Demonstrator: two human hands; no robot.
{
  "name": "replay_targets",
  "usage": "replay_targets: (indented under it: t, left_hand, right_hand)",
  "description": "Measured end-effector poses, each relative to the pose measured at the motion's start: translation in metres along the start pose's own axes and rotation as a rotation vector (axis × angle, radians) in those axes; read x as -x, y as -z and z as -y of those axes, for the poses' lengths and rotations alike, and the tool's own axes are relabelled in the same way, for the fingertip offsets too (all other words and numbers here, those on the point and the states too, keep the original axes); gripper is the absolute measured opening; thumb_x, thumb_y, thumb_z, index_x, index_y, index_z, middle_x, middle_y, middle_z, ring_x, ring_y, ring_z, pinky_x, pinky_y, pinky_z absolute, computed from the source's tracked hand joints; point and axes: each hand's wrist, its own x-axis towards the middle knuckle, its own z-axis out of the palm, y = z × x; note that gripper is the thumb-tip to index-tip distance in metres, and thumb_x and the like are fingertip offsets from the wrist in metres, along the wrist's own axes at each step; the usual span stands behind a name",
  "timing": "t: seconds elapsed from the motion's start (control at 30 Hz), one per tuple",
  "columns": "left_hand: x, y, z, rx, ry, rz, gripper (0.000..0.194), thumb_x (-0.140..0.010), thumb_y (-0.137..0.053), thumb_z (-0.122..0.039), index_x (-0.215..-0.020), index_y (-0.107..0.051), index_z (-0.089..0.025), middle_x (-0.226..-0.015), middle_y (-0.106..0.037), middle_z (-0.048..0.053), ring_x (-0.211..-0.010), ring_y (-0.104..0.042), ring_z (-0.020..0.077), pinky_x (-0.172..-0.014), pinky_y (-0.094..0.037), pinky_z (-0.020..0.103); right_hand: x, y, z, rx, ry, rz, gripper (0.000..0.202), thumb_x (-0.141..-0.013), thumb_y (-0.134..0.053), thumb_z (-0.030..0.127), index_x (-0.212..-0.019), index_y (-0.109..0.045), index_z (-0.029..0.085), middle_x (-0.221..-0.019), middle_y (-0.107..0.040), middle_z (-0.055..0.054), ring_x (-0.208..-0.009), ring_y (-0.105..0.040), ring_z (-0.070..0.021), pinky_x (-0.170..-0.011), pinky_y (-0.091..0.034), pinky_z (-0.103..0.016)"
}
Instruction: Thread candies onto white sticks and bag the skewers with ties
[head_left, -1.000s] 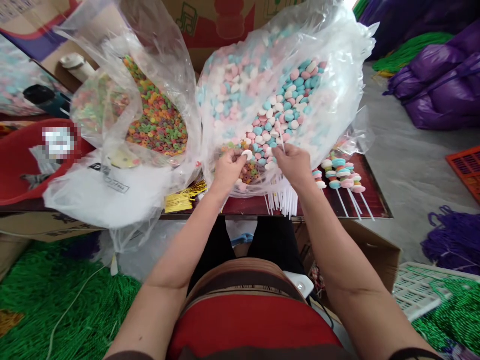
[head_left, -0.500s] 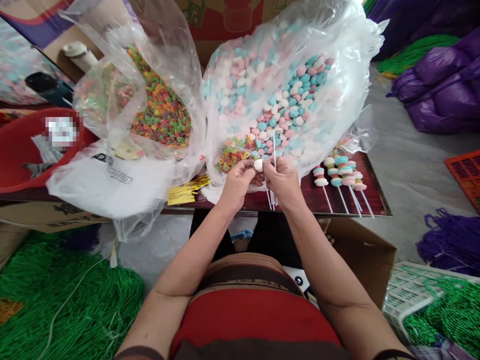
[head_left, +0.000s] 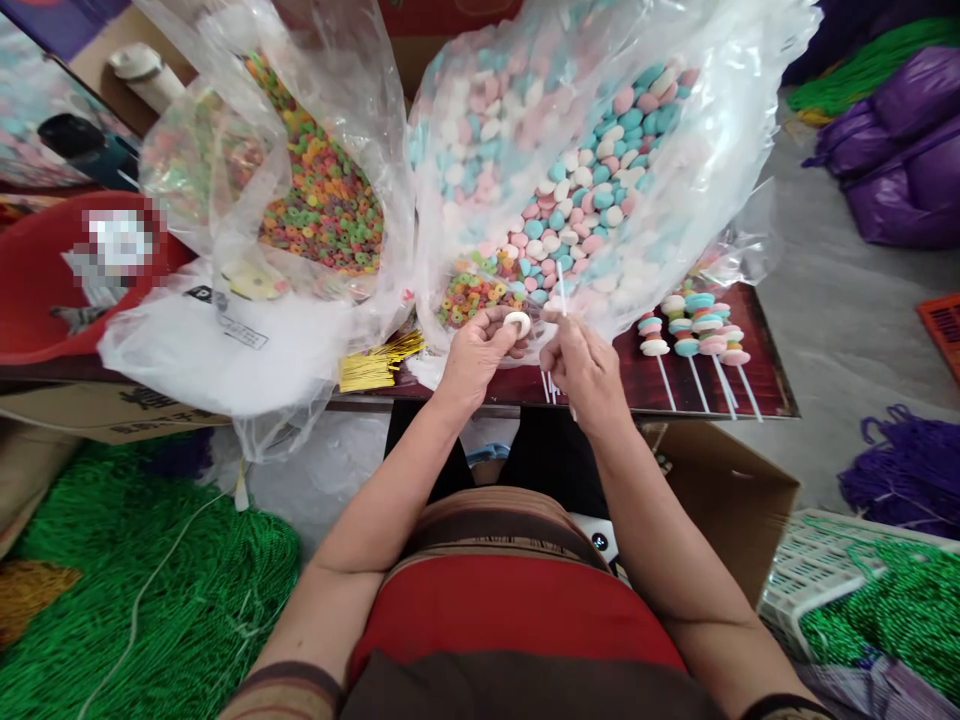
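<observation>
Between the thumb and fingers of my left hand [head_left: 478, 352] is a round white marshmallow [head_left: 517, 322], its face turned up. My right hand [head_left: 586, 368] pinches a thin white stick [head_left: 561, 288] that points away from me, a little right of the marshmallow and apart from it. Just beyond my hands lie loose ring gummies [head_left: 480, 297] and a large clear bag of pink, blue and white marshmallows [head_left: 592, 190]. Several finished-looking candy skewers [head_left: 701, 325] rest on the table to the right. More white sticks [head_left: 550, 386] lie between my hands.
Left of the marshmallows stands a clear bag of ring gummies [head_left: 322, 210]. Yellow twist ties [head_left: 371, 368] lie near the front edge of the dark red table [head_left: 769, 370]. A red basin [head_left: 45, 330] is at far left. Below right are a cardboard box [head_left: 727, 490] and a white crate [head_left: 787, 570].
My right hand has drawn away to the right with the stick, leaving the marshmallow in my left hand. The view has shifted slightly.
</observation>
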Motion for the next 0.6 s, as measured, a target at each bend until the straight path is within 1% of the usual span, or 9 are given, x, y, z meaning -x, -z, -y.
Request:
replay_targets:
  t: [0.1, 0.17, 0.23, 0.33, 0.47, 0.53, 0.6]
  left_hand:
    - [0.0, 0.002, 0.001, 0.027, -0.024, -0.048, 0.022, -0.081, -0.077, -0.03, -0.095, -0.067, -0.017, -0.075, -0.074, -0.002, -0.064, -0.068, 0.0103, -0.062, -0.053, 0.022]
    - [0.0, 0.003, 0.001, 0.084, -0.027, -0.056, 0.025, -0.077, -0.083, -0.03, -0.092, -0.068, -0.017, -0.075, -0.074, -0.003, -0.063, -0.067, 0.0091, -0.065, -0.054, 0.022]
    - [-0.001, 0.003, 0.0, 0.157, 0.001, -0.024, 0.032, -0.069, -0.09, -0.03, -0.089, -0.069, -0.017, -0.079, -0.075, -0.003, -0.067, -0.068, 0.0086, -0.069, -0.055, 0.022]
    - [0.0, 0.004, -0.001, 0.248, 0.066, 0.055, 0.04, -0.063, -0.095, -0.03, -0.092, -0.071, -0.017, -0.086, -0.076, -0.001, -0.076, -0.071, 0.0108, -0.075, -0.056, 0.024]
    - [0.0, 0.005, 0.002, 0.253, 0.125, 0.111, 0.041, -0.065, -0.095, -0.035, -0.094, -0.073, -0.017, -0.084, -0.075, 0.0, -0.082, -0.072, 0.0135, -0.078, -0.056, 0.026]
    - [-0.001, 0.006, 0.004, 0.235, 0.105, 0.133, 0.044, -0.062, -0.096, -0.039, -0.094, -0.074, -0.017, -0.084, -0.075, 0.0, -0.08, -0.072, 0.013, -0.078, -0.056, 0.026]
    - [-0.002, 0.007, 0.007, 0.209, 0.056, 0.142, 0.05, -0.058, -0.097, -0.044, -0.095, -0.076, -0.018, -0.087, -0.076, 0.0, -0.078, -0.07, 0.0119, -0.078, -0.056, 0.026]
  right_hand:
    - [0.024, 0.009, 0.002, 0.098, 0.105, -0.014, 0.044, -0.099, -0.049, 0.045, -0.129, -0.07, 0.021, -0.059, -0.055, 0.005, -0.052, -0.047, -0.0114, -0.054, -0.042, -0.024]
    - [0.039, 0.011, 0.002, 0.161, 0.14, 0.051, 0.045, -0.097, -0.05, 0.037, -0.133, -0.07, 0.019, -0.056, -0.055, 0.006, -0.052, -0.048, -0.0114, -0.058, -0.045, -0.024]
    - [0.049, 0.011, 0.001, 0.211, 0.154, 0.114, 0.045, -0.097, -0.049, 0.034, -0.131, -0.072, 0.016, -0.053, -0.054, 0.006, -0.05, -0.049, -0.0109, -0.061, -0.047, -0.025]
    - [0.052, 0.011, -0.001, 0.243, 0.158, 0.138, 0.045, -0.098, -0.047, 0.035, -0.126, -0.075, 0.013, -0.051, -0.052, 0.006, -0.048, -0.049, -0.0105, -0.062, -0.048, -0.024]
    - [0.048, 0.012, -0.002, 0.238, 0.151, 0.118, 0.044, -0.098, -0.047, 0.035, -0.123, -0.076, 0.014, -0.049, -0.048, 0.006, -0.046, -0.046, -0.0107, -0.057, -0.046, -0.024]
    - [0.048, 0.014, 0.0, 0.245, 0.141, 0.116, 0.043, -0.097, -0.047, 0.034, -0.122, -0.076, 0.014, -0.048, -0.046, 0.006, -0.045, -0.045, -0.0109, -0.054, -0.044, -0.024]
    - [0.048, 0.016, 0.0, 0.264, 0.134, 0.112, 0.042, -0.097, -0.047, 0.033, -0.119, -0.078, 0.014, -0.047, -0.045, 0.006, -0.045, -0.044, -0.0113, -0.054, -0.043, -0.024]
